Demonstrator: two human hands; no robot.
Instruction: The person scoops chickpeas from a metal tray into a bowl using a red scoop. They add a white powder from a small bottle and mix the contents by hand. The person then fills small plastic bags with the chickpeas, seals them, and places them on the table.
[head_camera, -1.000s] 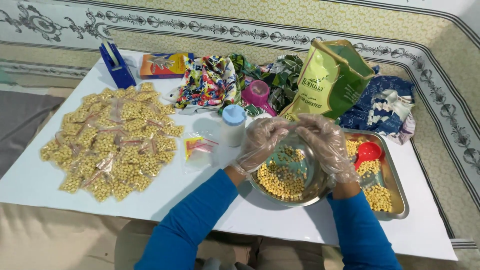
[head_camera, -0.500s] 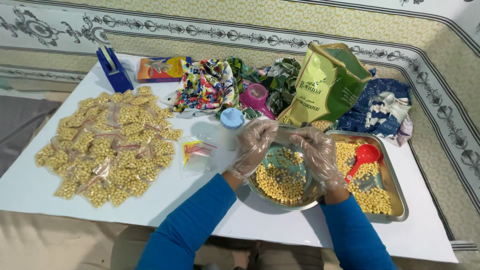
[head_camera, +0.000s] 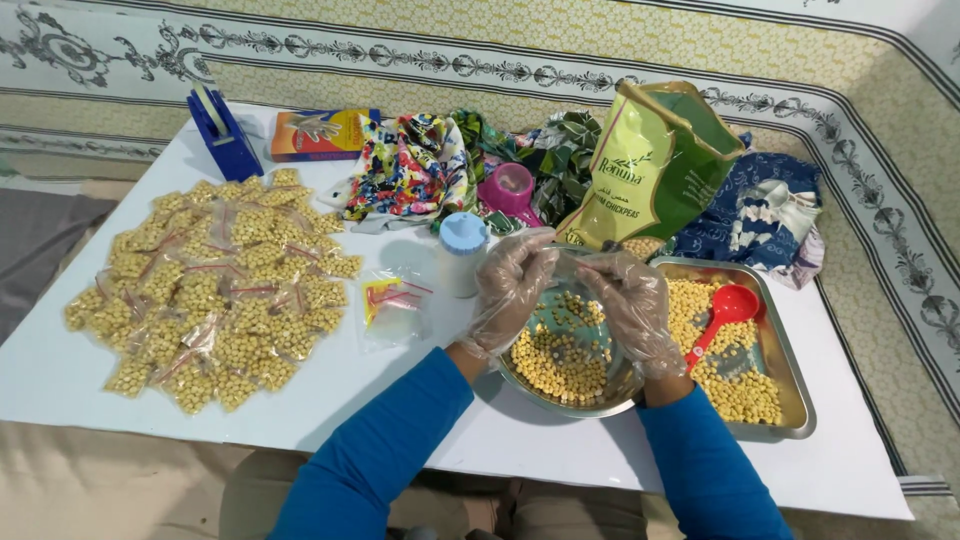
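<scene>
Both my hands wear clear plastic gloves and blue sleeves. My left hand (head_camera: 512, 288) and my right hand (head_camera: 632, 305) meet over a round metal bowl (head_camera: 530, 388) of yellow chickpeas, pinching a small clear plastic bag (head_camera: 568, 262) between their fingertips. The bag looks nearly empty. Right of the bowl a rectangular metal tray (head_camera: 792, 400) holds more chickpeas and a red scoop (head_camera: 722, 312). A large heap of filled small chickpea bags (head_camera: 205, 285) lies at the left of the white table (head_camera: 60, 365).
A green chickpea sack (head_camera: 655, 165) stands open behind the bowl. A white jar with a blue lid (head_camera: 462, 252), a pack of empty bags with red strips (head_camera: 392, 305), a pink cup (head_camera: 510, 190), coloured cloths (head_camera: 410, 170), a blue tape dispenser (head_camera: 222, 130) and an orange box (head_camera: 320, 134) lie around.
My hands have risen slightly from the bowl and drawn together, fingertips now holding the small clear bag. The camera view shifted a little.
</scene>
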